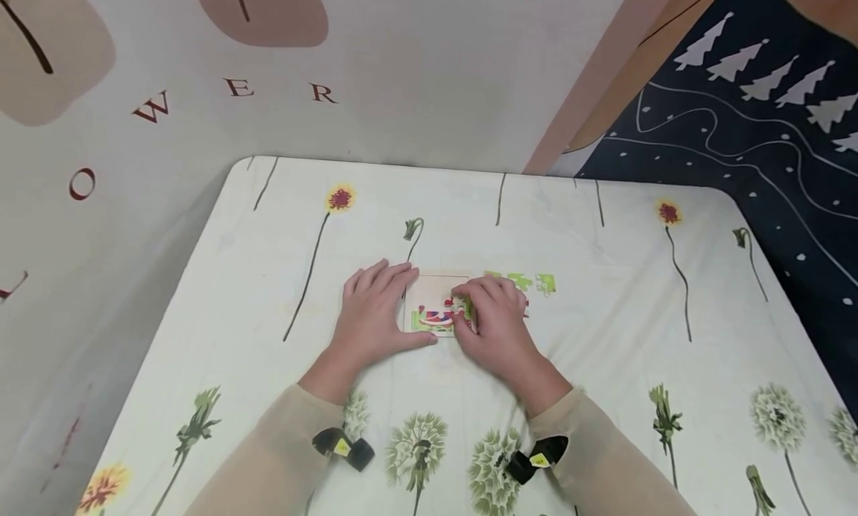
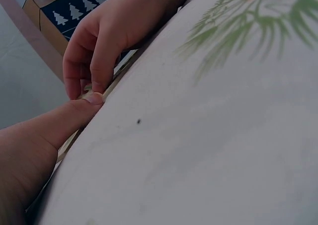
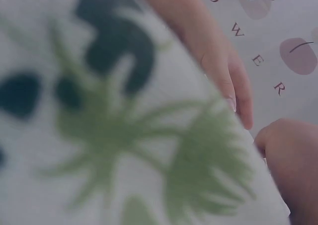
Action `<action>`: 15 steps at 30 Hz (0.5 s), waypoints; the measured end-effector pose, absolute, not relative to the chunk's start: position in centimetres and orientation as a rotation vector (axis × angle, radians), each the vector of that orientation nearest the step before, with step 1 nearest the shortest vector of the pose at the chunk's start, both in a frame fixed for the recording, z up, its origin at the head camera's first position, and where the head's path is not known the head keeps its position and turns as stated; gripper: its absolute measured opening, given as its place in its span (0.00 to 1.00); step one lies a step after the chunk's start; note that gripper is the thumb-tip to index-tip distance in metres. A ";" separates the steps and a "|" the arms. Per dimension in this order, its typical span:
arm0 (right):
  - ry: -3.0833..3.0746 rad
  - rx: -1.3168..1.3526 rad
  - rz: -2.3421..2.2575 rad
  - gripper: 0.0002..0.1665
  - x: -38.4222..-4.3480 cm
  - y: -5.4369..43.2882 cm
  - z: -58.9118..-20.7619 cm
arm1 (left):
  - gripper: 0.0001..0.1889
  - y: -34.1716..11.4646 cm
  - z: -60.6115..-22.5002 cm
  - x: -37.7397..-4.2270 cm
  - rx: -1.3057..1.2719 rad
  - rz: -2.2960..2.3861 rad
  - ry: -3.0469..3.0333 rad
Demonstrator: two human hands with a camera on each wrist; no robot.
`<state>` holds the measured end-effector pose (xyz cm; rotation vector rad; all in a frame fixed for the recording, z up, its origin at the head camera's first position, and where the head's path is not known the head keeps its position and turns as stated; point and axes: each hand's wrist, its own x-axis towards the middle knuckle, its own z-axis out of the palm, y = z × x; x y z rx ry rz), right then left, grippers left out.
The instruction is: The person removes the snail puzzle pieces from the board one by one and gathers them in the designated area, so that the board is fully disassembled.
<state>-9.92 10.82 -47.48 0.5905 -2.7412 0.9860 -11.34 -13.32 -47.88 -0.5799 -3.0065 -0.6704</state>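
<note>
A small jigsaw puzzle board (image 1: 429, 287) lies on the table, with colourful pieces fitted along its lower part. My left hand (image 1: 375, 311) is spread at the board's left side, fingers near the top left corner and thumb along the lower edge. In the left wrist view that thumb (image 2: 74, 113) touches the board's edge. My right hand (image 1: 496, 319) bends over the board's right side and pinches a puzzle piece (image 1: 461, 305) between thumb and fingers, at the fitted part. The right wrist view hides the piece; only the back of the right hand (image 3: 293, 155) shows there.
Several loose green puzzle pieces (image 1: 546, 283) lie just right of the board, partly behind the right hand. A flower-printed cloth (image 1: 603, 337) covers the table. Behind stands a pale printed wall hanging (image 1: 429, 77), with a dark one (image 1: 757, 129) at the right.
</note>
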 end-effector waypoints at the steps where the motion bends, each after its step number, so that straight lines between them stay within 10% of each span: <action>1: -2.733 0.595 0.988 0.19 -9.9 10.8 -47.5 | 0.60 -13.3 -47.9 -11.3 -0.579 -0.667 -3.008; 15: -2.590 0.652 1.030 0.21 -9.7 11.1 -47.6 | 0.60 -13.3 -47.9 -11.4 -0.586 -0.658 -3.006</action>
